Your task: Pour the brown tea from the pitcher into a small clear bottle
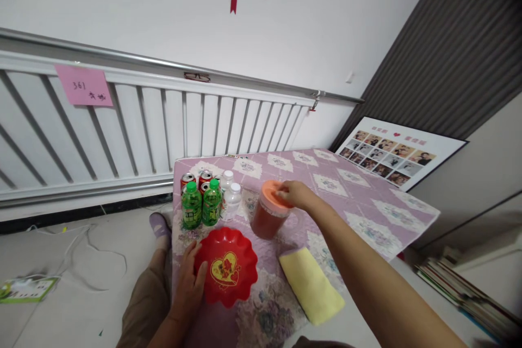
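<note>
My left hand (191,277) grips the left rim of a red scalloped plate (248,277), thumb over the edge; the plate has a yellow heart print in its middle. With fingers closed on the orange lid, my right hand (292,194) is at the top of a plastic pitcher (267,222). The pitcher is tilted slightly and looks reddish-brown; its clear handle is on the right. Behind the plate stand green-capped bottles (191,207), white-capped bottles (231,204) and several red cans (205,176). A folded yellow cloth (312,285) lies right of the plate.
A purple floral cloth covers the table (281,163). A white radiator (204,119) with a pink note (84,86) runs along the wall behind. At the far right leans a photo board (391,152). Cables and a power strip (28,289) lie on the floor at left.
</note>
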Available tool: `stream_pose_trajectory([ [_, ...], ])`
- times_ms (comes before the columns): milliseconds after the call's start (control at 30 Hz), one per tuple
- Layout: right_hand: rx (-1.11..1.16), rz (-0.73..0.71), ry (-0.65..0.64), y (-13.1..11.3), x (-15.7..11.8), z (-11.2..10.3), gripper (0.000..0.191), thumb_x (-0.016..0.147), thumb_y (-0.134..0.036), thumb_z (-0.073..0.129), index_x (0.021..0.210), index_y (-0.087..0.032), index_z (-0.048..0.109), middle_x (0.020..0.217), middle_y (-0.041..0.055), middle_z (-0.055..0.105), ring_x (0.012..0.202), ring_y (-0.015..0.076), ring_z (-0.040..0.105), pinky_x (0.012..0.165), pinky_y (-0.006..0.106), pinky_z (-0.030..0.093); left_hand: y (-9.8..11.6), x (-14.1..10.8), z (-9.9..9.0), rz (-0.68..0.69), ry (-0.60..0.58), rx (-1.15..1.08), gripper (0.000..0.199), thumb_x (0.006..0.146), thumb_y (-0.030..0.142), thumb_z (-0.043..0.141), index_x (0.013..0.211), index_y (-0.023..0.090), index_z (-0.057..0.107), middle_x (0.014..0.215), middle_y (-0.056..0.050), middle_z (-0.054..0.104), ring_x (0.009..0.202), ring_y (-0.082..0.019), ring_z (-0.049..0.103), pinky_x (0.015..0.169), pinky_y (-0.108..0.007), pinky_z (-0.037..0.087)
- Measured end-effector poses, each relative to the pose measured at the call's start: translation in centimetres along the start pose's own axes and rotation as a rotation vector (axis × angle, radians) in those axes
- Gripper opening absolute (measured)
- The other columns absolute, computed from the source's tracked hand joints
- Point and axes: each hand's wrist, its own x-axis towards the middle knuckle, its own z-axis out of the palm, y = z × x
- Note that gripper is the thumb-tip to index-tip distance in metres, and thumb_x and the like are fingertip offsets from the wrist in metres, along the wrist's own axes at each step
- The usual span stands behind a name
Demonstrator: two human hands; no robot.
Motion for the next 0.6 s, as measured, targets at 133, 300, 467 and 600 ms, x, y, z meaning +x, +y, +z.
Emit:
stream_pose_trajectory([
  [133, -0.078, 0.075, 0.028, -1.0, 0.0, 0.9, 0.045, 0.084, -0.043, 0.056, 0.122, -0.019, 0.060, 0.109, 0.0149, 0.072, 0.096, 0.0308, 0.068, 0.075, 0.036, 0.047, -0.2, 0.0, 0.0, 0.003, -0.007, 0.012, 0.043, 0.091, 0.031, 0.049, 0.132, 0.020, 0.054, 0.144, -0.011, 0.049, 0.137, -0.030, 0.042, 0.117, -0.057, 0.030],
  [300, -0.107, 0.136, 0.019, -2.0, 0.6, 1.3, 0.046, 0.081, -0.040, 0.057, 0.123, -0.020, 0.056, 0.109, 0.0160, 0.072, 0.097, 0.0332, 0.068, 0.072, 0.037, 0.048, -0.3, 0.0, -0.1, 0.005, -0.014, 0.024, 0.042, 0.091, 0.030, 0.049, 0.131, 0.019, 0.055, 0.143, -0.012, 0.049, 0.137, -0.030, 0.042, 0.117, -0.056, 0.031],
  [467, -0.090, 0.155, 0.016, -2.5, 0.9, 1.4, 0.050, 0.083, -0.039, 0.056, 0.128, -0.018, 0.053, 0.113, 0.0190, 0.070, 0.099, 0.0340, 0.068, 0.073, 0.037, 0.048, -0.3, 0.0, 0.0, 0.007, -0.011, 0.014, 0.041, 0.091, 0.030, 0.048, 0.130, 0.018, 0.055, 0.143, -0.014, 0.049, 0.137, -0.030, 0.042, 0.117, -0.058, 0.029],
  [600, -0.047, 0.114, -0.002, -1.9, 0.9, 1.0, 0.045, 0.083, -0.037, 0.058, 0.124, -0.017, 0.058, 0.112, 0.0175, 0.071, 0.098, 0.0309, 0.068, 0.075, 0.034, 0.048, -0.3, 0.0, 0.1, 0.002, -0.006, -0.011, 0.041, 0.091, 0.029, 0.048, 0.130, 0.018, 0.055, 0.143, -0.013, 0.049, 0.137, -0.029, 0.043, 0.118, -0.056, 0.029],
])
